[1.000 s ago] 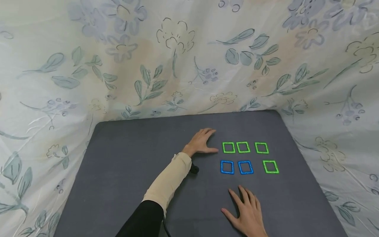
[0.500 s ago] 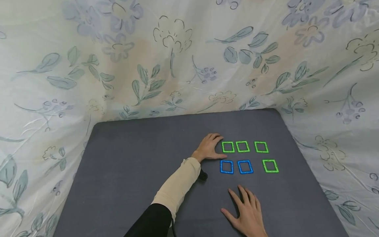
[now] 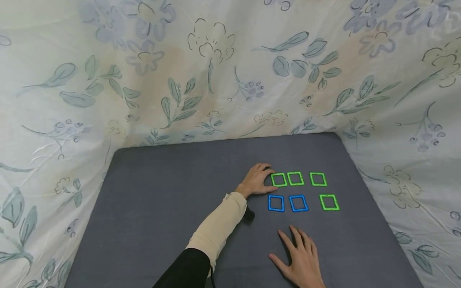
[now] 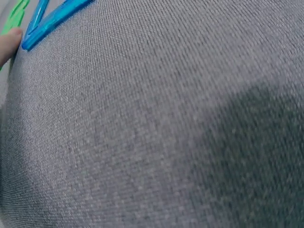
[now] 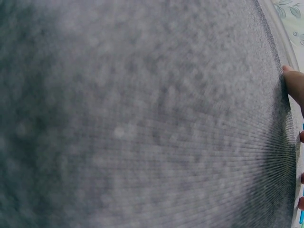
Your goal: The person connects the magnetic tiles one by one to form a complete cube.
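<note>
In the head view my left hand (image 3: pixel 256 179) lies at the left green square frame (image 3: pixel 286 179), its thumb at the lower left corner and a finger at the upper left, pinching it. To its right are two more green frames (image 3: pixel 295 173) in the same row. Below are two blue frames (image 3: pixel 276 196) and another green frame (image 3: pixel 329 195). My right hand (image 3: pixel 300 260) rests on the mat with fingers spread, below the blue frames, holding nothing. The left wrist view shows a fingertip by the green frame (image 4: pixel 15 15) and a blue frame (image 4: pixel 57 16).
A dark grey mat (image 3: pixel 162 192) covers the tabletop. Flowered cloth (image 3: pixel 216 80) hangs behind it and at both sides. A small black object (image 3: pixel 249 215) sits at my left wrist, beside the pale sleeve (image 3: pixel 217 228).
My left hand has moved right and slightly down to the left green frame, which has shifted a little right and tilted. The right hand has stayed where it was.
</note>
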The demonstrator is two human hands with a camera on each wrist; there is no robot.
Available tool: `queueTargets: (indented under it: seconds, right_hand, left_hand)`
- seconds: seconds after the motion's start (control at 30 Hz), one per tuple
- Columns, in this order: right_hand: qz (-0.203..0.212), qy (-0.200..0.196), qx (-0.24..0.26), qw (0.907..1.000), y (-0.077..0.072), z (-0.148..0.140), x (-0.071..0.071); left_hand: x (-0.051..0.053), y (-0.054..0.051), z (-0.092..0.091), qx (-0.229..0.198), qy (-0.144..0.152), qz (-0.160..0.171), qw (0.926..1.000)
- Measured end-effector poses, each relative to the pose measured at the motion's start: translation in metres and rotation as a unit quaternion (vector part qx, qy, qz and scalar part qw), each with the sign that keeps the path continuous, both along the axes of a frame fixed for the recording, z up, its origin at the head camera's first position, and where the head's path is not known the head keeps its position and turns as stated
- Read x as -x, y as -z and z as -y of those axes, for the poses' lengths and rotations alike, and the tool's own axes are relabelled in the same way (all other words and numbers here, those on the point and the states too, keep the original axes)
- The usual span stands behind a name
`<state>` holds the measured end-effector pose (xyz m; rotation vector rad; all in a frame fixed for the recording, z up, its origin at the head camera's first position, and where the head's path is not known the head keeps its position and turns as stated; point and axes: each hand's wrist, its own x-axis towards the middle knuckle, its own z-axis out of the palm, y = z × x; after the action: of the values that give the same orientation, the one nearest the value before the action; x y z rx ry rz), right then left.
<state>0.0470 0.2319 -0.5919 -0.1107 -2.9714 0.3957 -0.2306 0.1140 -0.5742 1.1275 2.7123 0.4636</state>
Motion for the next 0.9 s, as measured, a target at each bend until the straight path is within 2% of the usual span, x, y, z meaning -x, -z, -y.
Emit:
queueTargets:
  seconds: [0.23, 0.47, 0.67, 0.9]
  right_hand:
    - [-0.006, 0.000, 0.004, 1.0000, 0.002, 0.003, 0.001]
    - [-0.003, 0.005, 0.001, 1.0000, 0.002, 0.003, 0.001]
    - [0.009, 0.006, 0.001, 0.9999, 0.001, 0.003, 0.001]
    - [0.019, 0.010, 0.002, 0.9998, -0.001, 0.002, 0.001]
  left_hand:
    - [0.001, 0.000, 0.011, -0.009, 0.013, -0.012, 0.9998]
    - [0.005, -0.002, 0.034, -0.034, 0.023, 0.008, 0.9991]
    - [0.003, 0.001, 0.074, -0.054, 0.020, 0.008, 0.9983]
    - [-0.011, 0.007, 0.135, -0.085, -0.002, 0.019, 0.9962]
